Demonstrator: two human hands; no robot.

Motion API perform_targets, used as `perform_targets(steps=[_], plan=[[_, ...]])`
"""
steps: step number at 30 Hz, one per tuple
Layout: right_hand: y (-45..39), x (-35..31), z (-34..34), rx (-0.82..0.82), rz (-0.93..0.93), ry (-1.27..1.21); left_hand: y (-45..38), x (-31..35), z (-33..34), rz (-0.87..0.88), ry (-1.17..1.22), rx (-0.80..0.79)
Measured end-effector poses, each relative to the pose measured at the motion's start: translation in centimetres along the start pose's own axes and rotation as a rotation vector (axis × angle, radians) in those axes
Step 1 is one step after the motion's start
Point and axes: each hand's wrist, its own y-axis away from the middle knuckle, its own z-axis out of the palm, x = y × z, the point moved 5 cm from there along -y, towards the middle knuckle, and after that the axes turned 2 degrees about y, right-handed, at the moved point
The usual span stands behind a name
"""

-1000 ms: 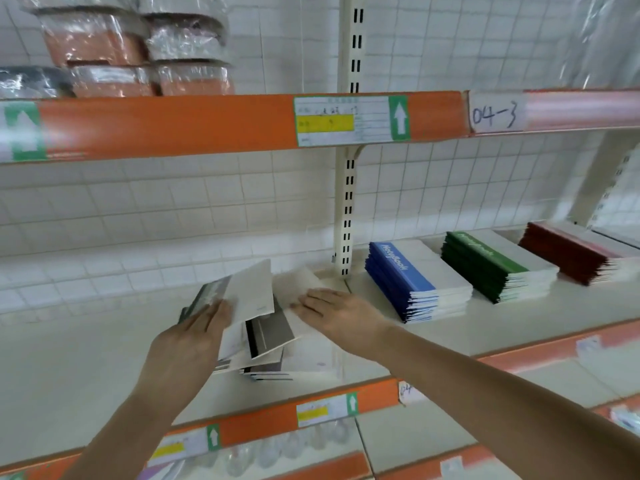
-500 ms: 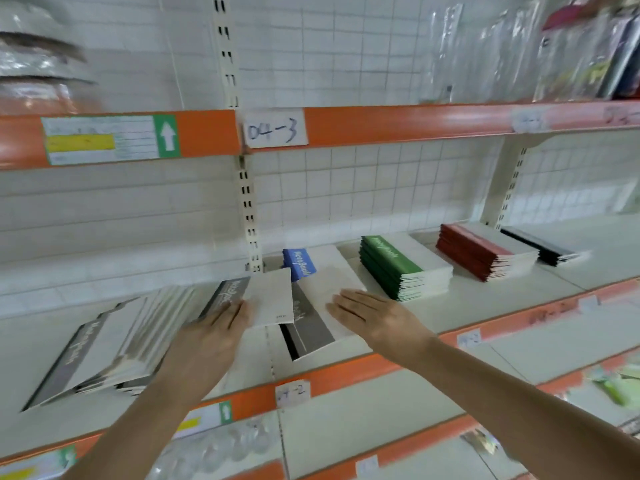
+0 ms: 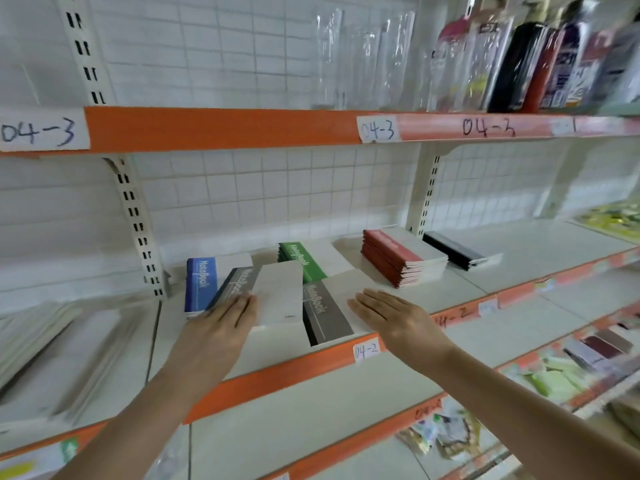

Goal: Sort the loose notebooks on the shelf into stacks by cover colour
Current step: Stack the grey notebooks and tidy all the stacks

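- Left hand [image 3: 221, 327] now under a raised grey-spined notebook with a white paper cover [image 3: 266, 292], fingers flat along its near edge and seemingly supporting rather than pinching; thumb hidden, so grip uncertain.
- Right hand [image 3: 391, 317] flat and unclenched, palm down on the white cover of a second grey-spined notebook [image 3: 329, 313] lying at the orange front edge of the white metal shelf [image 3: 381, 375].
- Both grey notebooks carried rightward along the shelf within the last second, away from the blurred loose pile of notebooks [image 3: 52, 344] far left, now well apart from the hands.
- Raised grey notebook now overlapping the blue-spined stack [image 3: 201, 282] and partly covering the green-spined stack [image 3: 301, 261].
- Beyond these, newly in sight: red-spined stack [image 3: 394, 258], then a low black-spined stack [image 3: 453, 251] just beside it.
- Meaning for the sort: four colour stacks standing, no grey stack visible yet; probably a grey one about to be started in front, with the loose pile left to work through.
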Motion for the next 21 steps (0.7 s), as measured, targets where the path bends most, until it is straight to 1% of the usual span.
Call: perform_targets(steps=[7, 13, 16, 19, 21], plan=[[3.1, 6.1, 0.8, 0.068, 0.08, 0.077, -6.0, 3.1, 4.1, 0.075, 0.051, 0.055], [4.7, 11.8, 2.1, 0.088, 0.119, 0.117, -11.3, 5.0, 8.7, 0.13, 0.086, 0.093], [4.7, 14.6, 2.7, 0.094, 0.122, 0.144, -13.4, 5.3, 10.6, 0.167, 0.11, 0.081], [4.8, 17.2, 3.1, 0.115, 0.152, 0.171, -15.8, 5.4, 11.9, 0.187, 0.149, 0.063], [5.2, 19.0, 3.2, 0.1, 0.183, 0.184, -17.2, 5.9, 12.8, 0.198, 0.158, 0.075]])
